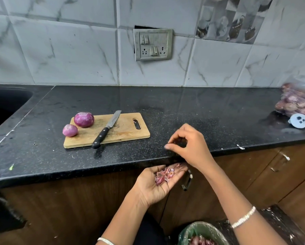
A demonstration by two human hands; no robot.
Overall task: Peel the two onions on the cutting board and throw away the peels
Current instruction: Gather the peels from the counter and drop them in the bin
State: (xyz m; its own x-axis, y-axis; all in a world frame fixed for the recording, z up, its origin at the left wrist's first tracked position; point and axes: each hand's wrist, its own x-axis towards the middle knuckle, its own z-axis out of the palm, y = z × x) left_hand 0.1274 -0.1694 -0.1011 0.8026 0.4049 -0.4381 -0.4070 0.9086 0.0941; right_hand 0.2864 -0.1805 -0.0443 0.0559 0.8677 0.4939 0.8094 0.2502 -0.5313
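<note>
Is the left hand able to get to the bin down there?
Probably yes. The left hand, cupping purple onion peels, is past the black counter's edge, and the green-lined round bin stands open below with nothing plainly between.

left hand (155,184) — palm up, carrying peels (164,175); right hand (187,144) — curled over countertop (183,110) edge

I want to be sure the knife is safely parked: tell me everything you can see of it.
The knife lies flat on the wooden cutting board, diagonal, tip pointing toward the tiled wall. It has a broad grey metal blade and a black handle with pale rivets; the handle's end overhangs the board's front edge over the black counter. Only the board visibly touches it.
</note>
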